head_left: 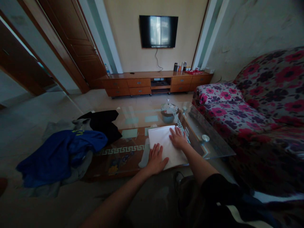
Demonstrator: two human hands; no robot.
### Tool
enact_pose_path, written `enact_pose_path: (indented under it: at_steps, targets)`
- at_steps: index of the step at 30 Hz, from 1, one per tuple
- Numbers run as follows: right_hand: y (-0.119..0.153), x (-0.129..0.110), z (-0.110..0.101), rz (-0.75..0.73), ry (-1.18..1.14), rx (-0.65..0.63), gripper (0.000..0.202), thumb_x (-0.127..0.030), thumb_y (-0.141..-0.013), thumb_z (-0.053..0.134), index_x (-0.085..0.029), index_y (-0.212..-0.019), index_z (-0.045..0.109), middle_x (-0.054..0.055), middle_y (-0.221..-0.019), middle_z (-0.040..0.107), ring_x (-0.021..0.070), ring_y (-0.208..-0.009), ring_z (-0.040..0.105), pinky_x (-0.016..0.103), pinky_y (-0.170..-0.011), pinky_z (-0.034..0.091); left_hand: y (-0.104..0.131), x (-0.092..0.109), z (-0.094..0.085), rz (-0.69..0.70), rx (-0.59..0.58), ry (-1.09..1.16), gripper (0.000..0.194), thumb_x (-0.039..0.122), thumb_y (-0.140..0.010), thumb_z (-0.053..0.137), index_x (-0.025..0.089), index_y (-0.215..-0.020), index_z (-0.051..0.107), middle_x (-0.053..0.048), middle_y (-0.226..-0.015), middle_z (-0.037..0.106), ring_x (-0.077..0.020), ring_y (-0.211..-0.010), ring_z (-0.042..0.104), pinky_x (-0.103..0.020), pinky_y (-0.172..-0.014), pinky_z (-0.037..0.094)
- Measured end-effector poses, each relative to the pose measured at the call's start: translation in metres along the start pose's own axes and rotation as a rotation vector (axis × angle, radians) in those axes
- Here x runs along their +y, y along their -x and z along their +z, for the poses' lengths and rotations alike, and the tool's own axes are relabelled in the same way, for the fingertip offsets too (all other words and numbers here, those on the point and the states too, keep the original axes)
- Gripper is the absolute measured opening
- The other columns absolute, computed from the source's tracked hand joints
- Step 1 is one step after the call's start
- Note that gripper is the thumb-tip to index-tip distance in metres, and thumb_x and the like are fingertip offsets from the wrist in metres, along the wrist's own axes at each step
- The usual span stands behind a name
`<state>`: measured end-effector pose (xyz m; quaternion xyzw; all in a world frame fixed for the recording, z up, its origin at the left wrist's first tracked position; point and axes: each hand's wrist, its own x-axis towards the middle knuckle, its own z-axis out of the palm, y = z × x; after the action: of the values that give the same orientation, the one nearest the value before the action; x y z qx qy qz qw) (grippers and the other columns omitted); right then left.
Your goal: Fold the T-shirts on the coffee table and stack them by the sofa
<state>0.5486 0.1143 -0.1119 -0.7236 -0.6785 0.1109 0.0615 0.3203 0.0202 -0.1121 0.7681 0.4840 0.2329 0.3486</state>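
1. Left bare hand (156, 159) is resting flat, fingers spread, gripping nothing.
2. Folded white rectangular cloth (167, 148) is lying beneath it, likely handling light and soft; edges are looking best for grasping.
3. Right bare hand (177, 138) is lying flat farther along it, gripping nothing.

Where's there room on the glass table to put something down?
Two patches of the glass table look bare: the near right corner, beside the floral sofa, and the patterned part between the white folded cloth and blue garment. It's crowded at left, with the blue garment and black garment, and where the left hand and right hand touch the cloth.
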Motion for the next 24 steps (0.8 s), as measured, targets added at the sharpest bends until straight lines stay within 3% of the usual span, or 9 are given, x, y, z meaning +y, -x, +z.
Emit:
enact_pose_path:
  at_steps: [3, 6, 8, 11, 15, 17, 20, 24]
  targets:
    - [-0.001, -0.009, 0.001, 0.061, 0.023, 0.019, 0.063, -0.049, -0.104, 0.031, -0.035, -0.165, 0.021, 0.007, -0.174, 0.001, 0.0342, -0.158, -0.004, 0.07, -0.118, -0.006, 0.003, 0.009, -0.003, -0.031, -0.054, 0.127, 0.061, 0.046, -0.082, 0.07, 0.026, -0.138, 0.06, -0.013, -0.165, 0.035, -0.0346, -0.157, 0.019, -0.055, -0.127, 0.01]
    - [0.001, -0.025, 0.008, 0.322, -0.032, 0.062, 0.075, -0.055, -0.101, 0.035, -0.023, -0.166, 0.015, 0.02, -0.172, -0.002, 0.0452, -0.155, -0.004, 0.079, -0.111, -0.003, -0.002, 0.015, -0.019, 0.041, -0.09, 0.156, 0.037, 0.034, -0.084, 0.066, 0.027, -0.12, 0.071, -0.013, -0.147, 0.057, -0.0336, -0.144, 0.043, -0.053, -0.124, 0.025]
    - [0.002, -0.033, 0.012, 0.413, -0.081, 0.054, 0.083, -0.057, -0.099, 0.036, -0.014, -0.166, 0.013, 0.027, -0.17, 0.004, 0.0494, -0.154, 0.0, 0.08, -0.11, 0.003, -0.009, 0.014, -0.035, 0.117, -0.093, 0.099, 0.031, 0.024, -0.09, 0.054, 0.024, -0.114, 0.073, -0.013, -0.13, 0.066, -0.0296, -0.131, 0.054, -0.048, -0.119, 0.035]
    - [0.002, -0.034, 0.012, 0.246, -0.114, -0.014, 0.09, -0.062, -0.096, 0.044, -0.015, -0.166, 0.013, 0.023, -0.171, 0.008, 0.0486, -0.154, 0.002, 0.072, -0.116, 0.008, -0.017, 0.005, -0.059, 0.22, -0.106, -0.156, 0.045, 0.01, -0.087, 0.046, 0.022, -0.124, 0.069, -0.013, -0.135, 0.063, -0.0268, -0.133, 0.052, -0.046, -0.118, 0.036]
    - [-0.001, -0.026, -0.002, -0.086, -0.139, -0.128, 0.082, -0.059, -0.096, 0.048, -0.026, -0.166, 0.02, 0.013, -0.173, 0.012, 0.0369, -0.158, 0.007, 0.059, -0.122, 0.012, -0.021, -0.015, -0.084, 0.244, -0.204, -0.535, 0.072, 0.004, -0.077, 0.054, 0.025, -0.146, 0.055, -0.01, -0.162, 0.042, -0.0306, -0.151, 0.033, -0.051, -0.124, 0.026]
    - [0.002, -0.029, -0.01, -0.133, -0.119, -0.14, 0.079, -0.054, -0.097, 0.05, -0.025, -0.165, 0.022, 0.013, -0.173, 0.009, 0.0339, -0.158, 0.006, 0.057, -0.123, 0.012, -0.021, -0.025, -0.093, 0.227, -0.256, -0.598, 0.079, 0.007, -0.076, 0.058, 0.028, -0.151, 0.05, -0.008, -0.166, 0.035, -0.0313, -0.153, 0.03, -0.05, -0.124, 0.026]
    - [0.018, -0.05, -0.019, -0.105, -0.048, -0.153, 0.086, -0.05, -0.093, 0.059, -0.02, -0.165, 0.021, 0.017, -0.172, -0.006, 0.0377, -0.158, -0.004, 0.063, -0.121, 0.01, -0.019, -0.035, -0.098, 0.219, -0.294, -0.596, 0.076, 0.014, -0.082, 0.057, 0.034, -0.155, 0.045, -0.003, -0.169, 0.029, -0.0294, -0.153, 0.031, -0.046, -0.123, 0.029]
    - [0.06, -0.09, -0.014, -0.143, -0.024, -0.246, 0.109, -0.069, -0.082, 0.063, -0.02, -0.166, 0.013, 0.018, -0.171, -0.014, 0.0442, -0.156, -0.009, 0.075, -0.116, 0.008, -0.017, -0.043, -0.096, 0.178, -0.27, -0.614, 0.066, 0.023, -0.093, 0.048, 0.038, -0.157, 0.039, 0.001, -0.17, 0.026, -0.0281, -0.152, 0.033, -0.047, -0.123, 0.028]
